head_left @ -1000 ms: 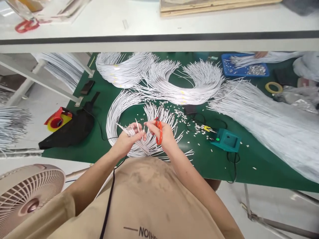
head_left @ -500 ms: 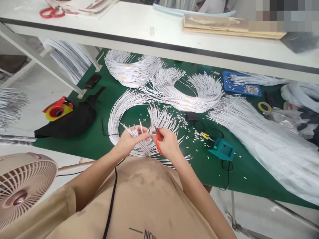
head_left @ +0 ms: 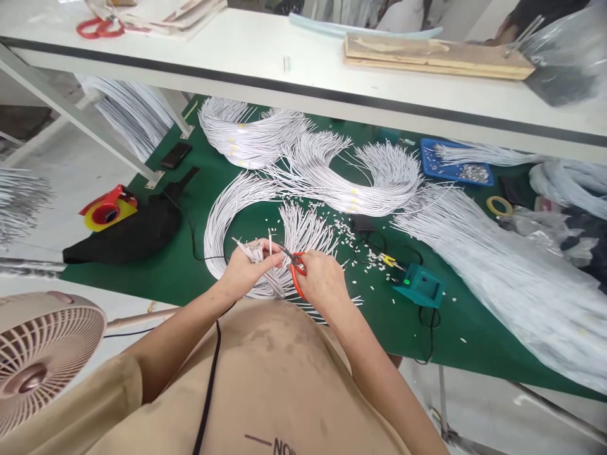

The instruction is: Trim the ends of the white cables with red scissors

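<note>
My left hand (head_left: 244, 268) is closed round a small bunch of white wires (head_left: 255, 251), whose ends stick up above the fingers. In my right hand (head_left: 322, 275) is a pair of red-handled scissors (head_left: 298, 275), with the blades pointing left at the fingertips of my left hand. Whether a wire lies between the blades is too small to tell. Just behind the hands a fan of white wire ends (head_left: 306, 230) spreads over the green table, and a curved bundle of white wires (head_left: 220, 221) lies to the left.
Large white wire bundles (head_left: 360, 193) lie further back, below a white shelf (head_left: 256, 47). Small white scraps (head_left: 348, 234) are scattered beside a teal device (head_left: 420, 285). A blue tray (head_left: 434, 163) stands at right; a tape dispenser (head_left: 107, 212) at left, above a fan (head_left: 42, 366).
The scissors have turned from pointing upward to pointing left, bringing the blades to my left fingertips. My left hand keeps its hold on the wires.
</note>
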`<state>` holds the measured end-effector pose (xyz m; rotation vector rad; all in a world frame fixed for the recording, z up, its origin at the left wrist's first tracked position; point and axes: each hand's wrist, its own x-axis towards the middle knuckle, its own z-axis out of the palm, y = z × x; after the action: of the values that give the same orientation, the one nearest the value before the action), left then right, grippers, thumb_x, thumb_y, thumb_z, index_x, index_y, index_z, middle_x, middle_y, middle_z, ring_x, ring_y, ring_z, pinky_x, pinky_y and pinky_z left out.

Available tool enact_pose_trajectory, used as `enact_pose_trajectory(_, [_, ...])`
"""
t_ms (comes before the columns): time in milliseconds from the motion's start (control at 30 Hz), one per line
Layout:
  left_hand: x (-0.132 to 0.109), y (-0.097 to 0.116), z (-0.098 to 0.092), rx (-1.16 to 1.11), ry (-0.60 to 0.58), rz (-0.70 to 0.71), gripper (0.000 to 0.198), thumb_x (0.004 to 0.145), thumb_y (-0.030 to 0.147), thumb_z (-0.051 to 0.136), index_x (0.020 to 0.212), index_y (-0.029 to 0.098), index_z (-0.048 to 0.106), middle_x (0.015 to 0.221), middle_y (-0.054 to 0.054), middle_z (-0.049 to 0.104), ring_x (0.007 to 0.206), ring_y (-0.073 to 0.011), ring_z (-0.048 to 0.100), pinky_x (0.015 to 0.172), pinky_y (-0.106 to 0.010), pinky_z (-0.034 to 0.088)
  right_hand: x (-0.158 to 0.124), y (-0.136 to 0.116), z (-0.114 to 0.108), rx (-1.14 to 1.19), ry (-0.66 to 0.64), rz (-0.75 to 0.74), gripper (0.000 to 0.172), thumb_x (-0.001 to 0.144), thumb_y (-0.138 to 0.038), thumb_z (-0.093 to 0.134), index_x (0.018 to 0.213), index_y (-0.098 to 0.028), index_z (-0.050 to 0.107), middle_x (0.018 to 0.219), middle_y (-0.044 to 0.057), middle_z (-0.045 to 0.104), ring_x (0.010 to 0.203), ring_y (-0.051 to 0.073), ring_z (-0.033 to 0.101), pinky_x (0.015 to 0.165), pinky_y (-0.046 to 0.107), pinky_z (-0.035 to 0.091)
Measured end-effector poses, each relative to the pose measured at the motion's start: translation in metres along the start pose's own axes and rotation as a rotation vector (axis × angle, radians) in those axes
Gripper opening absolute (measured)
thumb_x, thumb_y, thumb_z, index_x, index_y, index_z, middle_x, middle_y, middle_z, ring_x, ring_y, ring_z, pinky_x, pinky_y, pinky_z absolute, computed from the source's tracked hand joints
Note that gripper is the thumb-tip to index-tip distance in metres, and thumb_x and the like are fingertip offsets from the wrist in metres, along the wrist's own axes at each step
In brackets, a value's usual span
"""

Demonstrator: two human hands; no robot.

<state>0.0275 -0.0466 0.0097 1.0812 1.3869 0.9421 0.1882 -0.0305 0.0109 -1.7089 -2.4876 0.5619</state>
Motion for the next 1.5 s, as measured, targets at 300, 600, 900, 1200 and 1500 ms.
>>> enact_pose_trajectory(300, [0.000, 0.004, 0.002, 0.048, -0.018, 0.007, 0.016, 0.074, 0.028, 0.059, 0.081, 0.013, 0.060, 0.063, -0.002, 0.063, 0.064, -0.0148, 0.058, 0.068, -0.027, 0.043, 0.001, 0.002, 0.017, 0.027, 0.062, -0.024, 0.022, 0.083, -0.033, 0.046, 0.075, -0.018, 0.060, 0.078, 0.005, 0.061, 0.077, 0.016, 0.055, 0.066, 0.025, 0.035])
enact_pose_trajectory(600, [0.003, 0.002, 0.005, 0.030, 0.016, -0.030, 0.021, 0.071, 0.031, 0.062, 0.083, 0.014, 0.060, 0.062, -0.002, 0.064, 0.063, -0.0153, 0.059, 0.066, -0.028, 0.045, 0.006, 0.013, 0.019, 0.398, 0.106, 0.027, 0.020, 0.076, -0.033, 0.054, 0.064, -0.017, 0.059, 0.072, 0.003, 0.060, 0.069, 0.014, 0.052, 0.061, 0.025, 0.035])
enact_pose_trajectory(900, [0.004, 0.000, 0.008, 0.034, 0.028, -0.011, 0.027, 0.067, 0.035, 0.066, 0.084, 0.014, 0.062, 0.062, -0.002, 0.063, 0.062, -0.0159, 0.060, 0.065, -0.029, 0.046, 0.018, 0.006, 0.002, 1.297, 0.120, 0.249, 0.020, 0.064, -0.033, 0.063, 0.073, -0.016, 0.067, 0.067, 0.001, 0.063, 0.063, 0.012, 0.054, 0.064, 0.025, 0.040])
enact_pose_trajectory(1200, [0.006, -0.002, 0.009, -0.251, -0.106, -0.016, 0.036, 0.069, 0.033, 0.065, 0.097, 0.017, 0.049, 0.067, 0.002, 0.061, 0.062, -0.0123, 0.057, 0.068, -0.029, 0.045, 0.020, -0.010, 0.022, 1.711, 0.049, 0.335, 0.017, 0.061, -0.028, 0.061, 0.070, -0.014, 0.062, 0.052, -0.002, 0.054, 0.050, 0.010, 0.047, 0.053, 0.024, 0.037])
enact_pose_trajectory(1500, [0.008, 0.002, 0.005, -0.163, -0.179, -0.063, 0.021, 0.070, 0.032, 0.065, 0.079, 0.017, 0.054, 0.080, -0.005, 0.067, 0.080, -0.0182, 0.062, 0.077, -0.033, 0.045, 0.024, -0.002, 0.022, 1.350, 0.477, 0.398, 0.021, 0.068, -0.034, 0.059, 0.075, -0.014, 0.063, 0.069, 0.001, 0.058, 0.062, 0.011, 0.050, 0.064, 0.026, 0.040])
